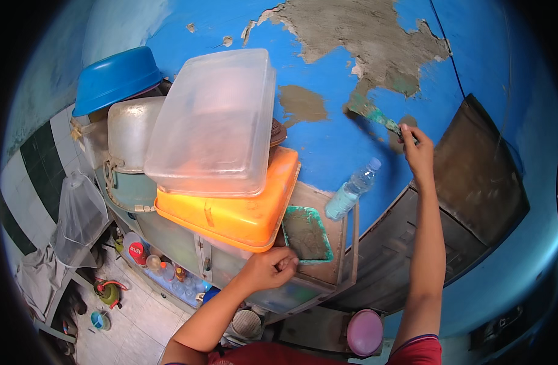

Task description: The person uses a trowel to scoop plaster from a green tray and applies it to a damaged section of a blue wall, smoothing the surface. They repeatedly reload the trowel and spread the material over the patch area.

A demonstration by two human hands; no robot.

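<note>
My right hand [416,152] grips the handle of a putty knife [376,114], its blade smeared grey and green. The blade is at the blue wall, by the lower edge of a large patch of grey mortar [364,36]. My left hand [272,267] is curled closed at the cabinet's front edge, close to the near left corner of a green tray [328,243]; nothing shows in its fingers. Wet grey mortar [307,238] lies in that tray. Behind it, a clear plastic bottle [352,190] with a pale label stands on the cabinet top.
A clear plastic bin [212,121] sits on an orange container [230,213] left of the tray. Metal pots [132,134] and a blue basin [118,79] are stacked farther left. A dark panel [482,176] leans at the right. A pink round lid [365,333] is below.
</note>
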